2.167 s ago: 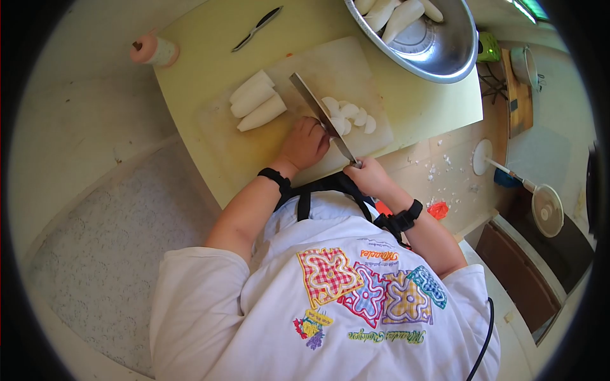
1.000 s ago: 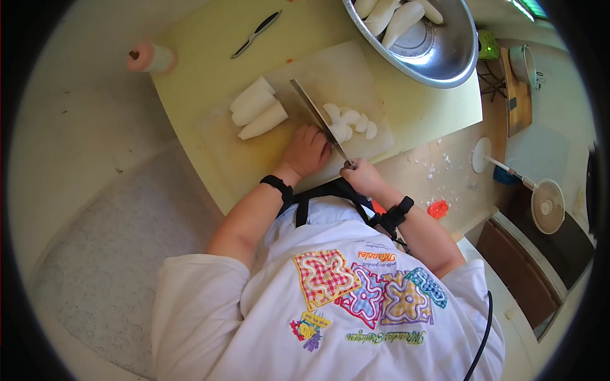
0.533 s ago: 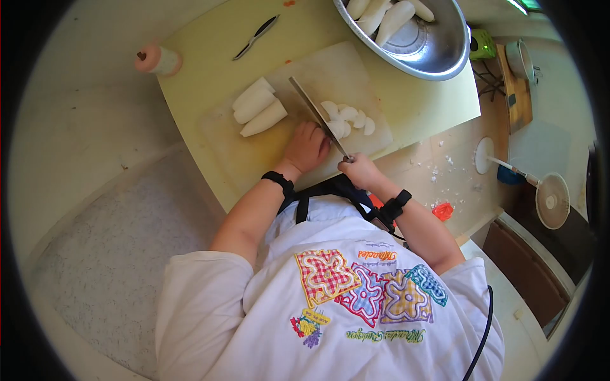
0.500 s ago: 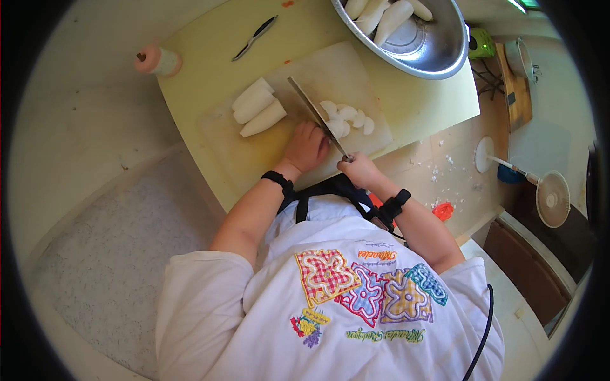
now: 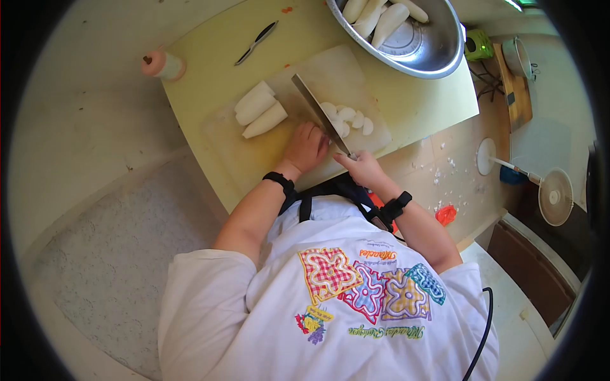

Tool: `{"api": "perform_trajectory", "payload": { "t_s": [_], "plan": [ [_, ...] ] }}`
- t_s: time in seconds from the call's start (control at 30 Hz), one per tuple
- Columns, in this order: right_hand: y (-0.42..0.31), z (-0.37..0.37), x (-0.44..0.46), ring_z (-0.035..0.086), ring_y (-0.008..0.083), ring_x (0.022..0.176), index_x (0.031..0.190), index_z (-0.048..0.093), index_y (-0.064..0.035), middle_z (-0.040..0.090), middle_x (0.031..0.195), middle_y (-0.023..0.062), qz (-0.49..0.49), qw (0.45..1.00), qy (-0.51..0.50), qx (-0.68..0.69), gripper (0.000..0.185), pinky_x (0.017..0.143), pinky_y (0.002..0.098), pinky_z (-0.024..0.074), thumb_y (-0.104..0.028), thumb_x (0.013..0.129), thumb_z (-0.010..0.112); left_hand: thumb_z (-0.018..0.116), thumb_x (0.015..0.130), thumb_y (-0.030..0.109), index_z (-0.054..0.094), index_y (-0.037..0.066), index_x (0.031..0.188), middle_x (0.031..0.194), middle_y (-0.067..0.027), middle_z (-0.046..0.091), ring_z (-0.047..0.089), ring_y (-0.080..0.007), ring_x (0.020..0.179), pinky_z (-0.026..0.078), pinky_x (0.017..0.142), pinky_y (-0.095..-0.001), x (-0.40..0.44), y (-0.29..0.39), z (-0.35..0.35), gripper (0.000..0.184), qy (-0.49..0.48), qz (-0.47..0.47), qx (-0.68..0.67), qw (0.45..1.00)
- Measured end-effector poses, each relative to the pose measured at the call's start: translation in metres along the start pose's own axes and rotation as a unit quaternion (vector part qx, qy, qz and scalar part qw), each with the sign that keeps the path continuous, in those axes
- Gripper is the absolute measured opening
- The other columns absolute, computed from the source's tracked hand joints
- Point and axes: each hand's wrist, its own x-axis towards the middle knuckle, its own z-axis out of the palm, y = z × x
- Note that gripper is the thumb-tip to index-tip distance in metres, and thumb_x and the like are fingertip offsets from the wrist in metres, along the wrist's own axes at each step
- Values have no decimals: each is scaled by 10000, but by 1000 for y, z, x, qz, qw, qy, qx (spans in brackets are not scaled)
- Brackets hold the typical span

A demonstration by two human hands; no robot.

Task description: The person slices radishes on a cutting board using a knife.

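Observation:
My right hand is closed round the handle of a kitchen knife. The long blade slants up and left over the cutting board. Against the blade's left side, my left hand rests with bent fingers on the board; whatever lies under them is hidden. Several thin white radish slices are heaped to the right of the blade. Two long, peeled white radish pieces lie side by side on the board's left part.
A metal basin with several whole white radishes stands at the table's far right. A peeler-like tool and a pink-topped bottle are at the back left. White scraps litter the floor by a fan.
The knife blade has tilted slightly, showing more of its flat side, and the right hand has shifted a little. The left hand stays nearly in place. The whole view has moved slightly.

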Motion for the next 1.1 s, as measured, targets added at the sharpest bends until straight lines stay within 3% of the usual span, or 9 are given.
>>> {"api": "perform_trajectory", "payload": {
  "t_s": [0.07, 0.13, 0.43, 1.1],
  "plan": [
    [-3, 0, -5, 400, 71, 425, 694, 557, -65, 455, 528, -36, 13, 1000, -7, 15, 432, 398, 268, 293, -413, 907, 699, 672, 790, 102, 544, 17, 942, 934, -184, 545, 532, -384, 885, 446, 777, -463, -2, -1, 1, 217, -11, -6, 0, 1000],
    [-2, -2, -8, 441, 104, 610, 742, 613, 46, 502, 614, -5, -1, 1000, -14, 20, 558, 551, 334, 390, -488, 889, 687, 674, 790, 101, 541, 13, 948, 946, -191, 547, 532, -389, 899, 449, 793, -461, -1, -3, 3, 224, 6, 8, -11, 1000],
    [4, -3, -19, 453, 135, 600, 694, 575, 41, 494, 617, 37, 13, 1000, -18, 19, 668, 566, 329, 398, -585, 929, 576, 674, 782, 55, 554, 9, 962, 968, -192, 552, 533, -386, 926, 453, 817, -456, 0, 2, 0, 221, 15, 7, -24, 1000],
    [0, -2, -24, 409, 110, 591, 656, 538, 2, 452, 600, 2, 32, 999, -21, 32, 672, 536, 312, 360, -601, 952, 539, 673, 806, 42, 544, -8, 944, 979, -210, 548, 551, -402, 889, 468, 765, -464, 0, 2, -2, 195, 18, 21, -20, 999]
  ]
}}
